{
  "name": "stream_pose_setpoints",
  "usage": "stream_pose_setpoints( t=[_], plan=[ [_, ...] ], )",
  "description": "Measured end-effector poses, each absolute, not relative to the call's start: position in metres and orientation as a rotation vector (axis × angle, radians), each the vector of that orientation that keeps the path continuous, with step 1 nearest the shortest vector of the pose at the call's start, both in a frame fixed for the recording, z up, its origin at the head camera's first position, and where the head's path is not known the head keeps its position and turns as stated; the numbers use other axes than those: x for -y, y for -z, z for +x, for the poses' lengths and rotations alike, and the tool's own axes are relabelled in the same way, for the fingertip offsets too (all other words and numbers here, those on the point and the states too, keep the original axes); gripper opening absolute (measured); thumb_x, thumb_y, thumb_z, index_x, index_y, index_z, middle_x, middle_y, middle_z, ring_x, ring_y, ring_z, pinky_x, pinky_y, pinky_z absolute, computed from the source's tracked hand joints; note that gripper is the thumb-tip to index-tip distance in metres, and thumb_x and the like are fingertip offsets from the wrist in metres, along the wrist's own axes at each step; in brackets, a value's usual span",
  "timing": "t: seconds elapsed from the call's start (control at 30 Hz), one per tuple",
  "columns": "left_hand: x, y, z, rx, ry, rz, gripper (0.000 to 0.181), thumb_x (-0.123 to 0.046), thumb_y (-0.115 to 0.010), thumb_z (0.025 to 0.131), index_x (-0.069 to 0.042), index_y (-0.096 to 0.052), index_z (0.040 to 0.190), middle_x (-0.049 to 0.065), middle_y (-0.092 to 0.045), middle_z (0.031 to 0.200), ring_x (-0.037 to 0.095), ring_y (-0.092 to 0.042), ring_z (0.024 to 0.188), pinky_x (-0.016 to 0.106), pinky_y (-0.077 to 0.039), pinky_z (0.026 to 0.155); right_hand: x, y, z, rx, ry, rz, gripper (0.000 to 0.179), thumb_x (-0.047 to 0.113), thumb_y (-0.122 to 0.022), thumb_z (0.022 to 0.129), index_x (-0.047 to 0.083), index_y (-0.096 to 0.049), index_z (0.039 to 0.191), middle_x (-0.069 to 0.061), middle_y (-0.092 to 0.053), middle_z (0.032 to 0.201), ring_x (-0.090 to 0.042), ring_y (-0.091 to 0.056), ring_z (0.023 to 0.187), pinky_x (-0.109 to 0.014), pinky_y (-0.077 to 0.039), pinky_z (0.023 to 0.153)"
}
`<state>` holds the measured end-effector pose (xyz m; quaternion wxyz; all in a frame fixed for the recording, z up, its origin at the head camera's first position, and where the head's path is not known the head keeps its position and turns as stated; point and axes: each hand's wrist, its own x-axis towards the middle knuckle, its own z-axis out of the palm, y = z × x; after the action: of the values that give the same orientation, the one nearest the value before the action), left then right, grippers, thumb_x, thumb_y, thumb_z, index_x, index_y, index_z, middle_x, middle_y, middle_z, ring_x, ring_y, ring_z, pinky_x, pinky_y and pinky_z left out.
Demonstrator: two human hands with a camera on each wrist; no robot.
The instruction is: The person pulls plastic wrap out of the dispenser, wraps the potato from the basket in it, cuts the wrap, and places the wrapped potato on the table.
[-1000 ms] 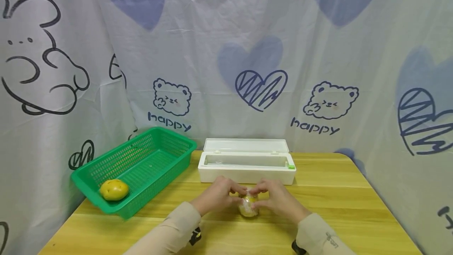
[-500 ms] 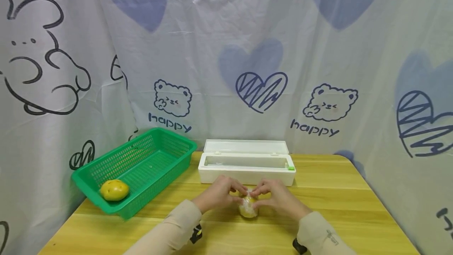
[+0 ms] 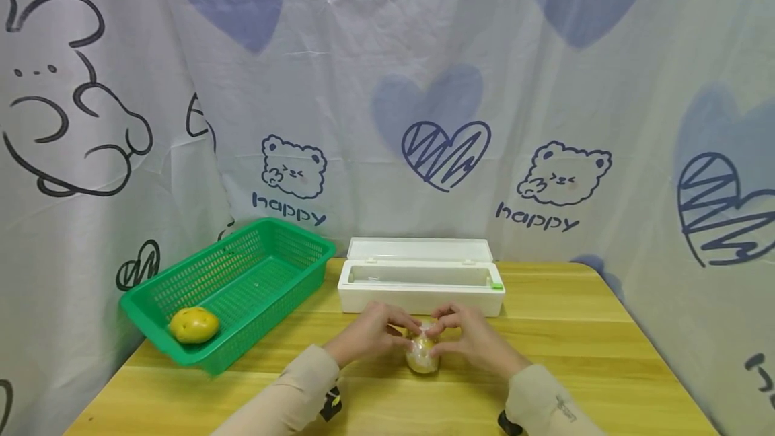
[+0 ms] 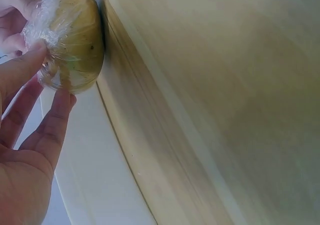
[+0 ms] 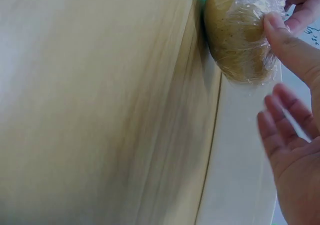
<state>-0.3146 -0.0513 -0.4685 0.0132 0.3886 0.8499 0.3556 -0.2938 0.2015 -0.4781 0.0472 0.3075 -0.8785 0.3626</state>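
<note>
A potato (image 3: 422, 357) wrapped in clear cling film rests on the table between both hands, just in front of a white box. The film is gathered and crumpled on its upper part, as the left wrist view shows. My left hand (image 3: 371, 335) holds it from the left, thumb on the bunched film (image 4: 47, 27) and fingertips at the potato's side. From the right, my right hand (image 3: 478, 342) pinches the film at the top with thumb and index finger. Its thumb (image 5: 280, 32) presses on the wrapped surface, while other fingers (image 5: 282, 117) stand apart from the potato.
Behind the hands stands a long white cling film box (image 3: 424, 300), its lid (image 3: 420, 249) raised and a green tab (image 3: 496, 286) at its right end. A green basket (image 3: 284, 295) on the left holds an unwrapped potato (image 3: 194, 325). A printed curtain (image 3: 363, 39) surrounds the wooden table (image 3: 575, 355).
Both hands stay around the wrapped potato, with small shifts of the fingertips over the film at its top. The potato turns slightly. Box and basket stay in place.
</note>
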Motion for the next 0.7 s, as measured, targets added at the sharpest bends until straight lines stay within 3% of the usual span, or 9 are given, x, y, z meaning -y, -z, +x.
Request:
stream_pose_setpoints(
  t=[0.1, 0.4, 0.7],
  plan=[
    [0.0515, 0.4688, -0.3145, -2.659, -1.096, 1.208, 0.019, -0.008, -0.088, 0.088, -0.012, -0.086, 0.106, 0.005, -0.081, 0.122, 0.018, -0.076, 0.111, 0.021, -0.061, 0.09, -0.2021, 0.4798, -0.2937, 2.682, -1.13, 0.962, 0.019, 0.028, -0.092, 0.082, 0.019, -0.08, 0.095, -0.014, -0.075, 0.13, -0.035, -0.07, 0.121, -0.054, -0.058, 0.106],
    [0.0542, 0.4694, -0.3102, -2.581, -1.165, 1.16, 0.021, -0.005, -0.087, 0.088, -0.01, -0.085, 0.108, 0.008, -0.08, 0.124, 0.02, -0.074, 0.116, 0.021, -0.061, 0.09, -0.204, 0.4835, -0.2928, 2.726, -1.38, 0.948, 0.023, 0.024, -0.088, 0.088, 0.014, -0.079, 0.106, -0.02, -0.071, 0.136, -0.042, -0.066, 0.126, -0.051, -0.06, 0.103],
    [0.0576, 0.4677, -0.3048, -2.443, -1.278, 1.022, 0.018, -0.006, -0.084, 0.092, -0.01, -0.084, 0.109, 0.006, -0.079, 0.126, 0.021, -0.073, 0.117, 0.025, -0.062, 0.093, -0.2046, 0.4808, -0.2883, 2.774, -1.393, 0.959, 0.023, 0.031, -0.086, 0.091, 0.022, -0.078, 0.11, -0.004, -0.075, 0.129, -0.019, -0.072, 0.114, -0.044, -0.061, 0.101]
  ],
)
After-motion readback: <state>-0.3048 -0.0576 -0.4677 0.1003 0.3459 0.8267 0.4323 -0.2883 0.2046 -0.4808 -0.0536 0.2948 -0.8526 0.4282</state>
